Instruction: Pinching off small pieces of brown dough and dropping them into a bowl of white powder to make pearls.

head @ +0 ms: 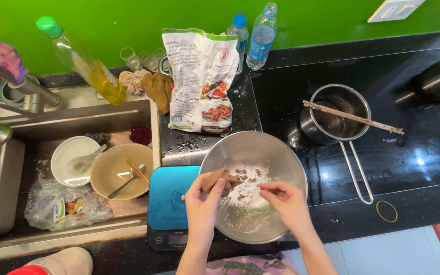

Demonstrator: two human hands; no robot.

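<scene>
The black bench point(423, 203) carried a steel bowl point(281, 153) of white flour and small brown balls beside a blue scale point(166, 196). Over it, the left hand point(202, 201) gripped a brown lump point(216, 179); the right hand point(286, 198) pinched a small piece.

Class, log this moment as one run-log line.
left hand: holds brown dough lump | right hand: pinches small piece | under both: steel bowl, white powder

Both forearms reach forward; left hand point(203, 196) clenched in a grip, right hand point(286, 199) pinching.
</scene>
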